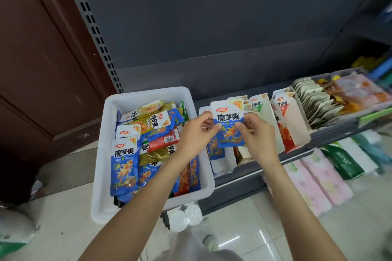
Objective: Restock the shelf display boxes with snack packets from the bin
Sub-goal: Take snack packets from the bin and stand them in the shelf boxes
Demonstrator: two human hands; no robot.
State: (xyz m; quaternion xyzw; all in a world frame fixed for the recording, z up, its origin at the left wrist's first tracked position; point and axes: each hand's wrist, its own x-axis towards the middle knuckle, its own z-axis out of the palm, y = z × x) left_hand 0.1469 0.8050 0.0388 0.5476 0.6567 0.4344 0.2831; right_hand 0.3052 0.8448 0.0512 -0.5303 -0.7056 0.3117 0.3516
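Note:
A white plastic bin (110,154) stands at the shelf's left end, full of mixed blue, yellow and red snack packets. A blue-and-white snack packet (228,119) is held upright between both hands. My left hand (196,133) pinches its left edge and my right hand (257,135) pinches its right edge. The packet hangs just above the leftmost white display box (224,163), which holds a few blue packets. To its right stand display boxes with green-marked packets (257,104) and red packets (284,125).
A grey tray (335,125) of white and orange packets sits further right on the dark shelf (244,180). Pink and green tissue packs (318,182) lie below the shelf. A brown door (42,70) is at the left, tiled floor underfoot.

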